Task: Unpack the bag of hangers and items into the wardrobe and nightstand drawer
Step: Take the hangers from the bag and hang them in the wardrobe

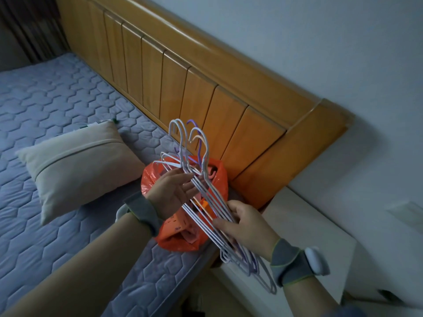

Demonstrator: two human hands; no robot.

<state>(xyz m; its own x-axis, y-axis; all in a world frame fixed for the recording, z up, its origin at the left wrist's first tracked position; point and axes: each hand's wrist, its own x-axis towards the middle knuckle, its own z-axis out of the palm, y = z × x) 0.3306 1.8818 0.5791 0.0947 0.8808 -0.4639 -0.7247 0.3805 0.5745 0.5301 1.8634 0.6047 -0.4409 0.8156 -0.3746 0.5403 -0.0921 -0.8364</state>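
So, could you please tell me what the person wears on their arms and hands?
The left hand and right hand are bare, forearms unsleeved. Each wrist has a grey fabric band: the left band, the right band trimmed yellow-green. Each holds a white oval pod.

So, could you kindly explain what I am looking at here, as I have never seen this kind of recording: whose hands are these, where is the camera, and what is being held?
There is no machine here: these are a person's two bare hands, filmed by one wide-angle camera worn on the head and looking down. The right hand grips a bundle of thin hangers. The left hand is open, its straight fingers against them. Underneath, an orange bag lies on the quilted mattress, near a beige pillow and the wooden headboard. Each wrist wears a grey band.
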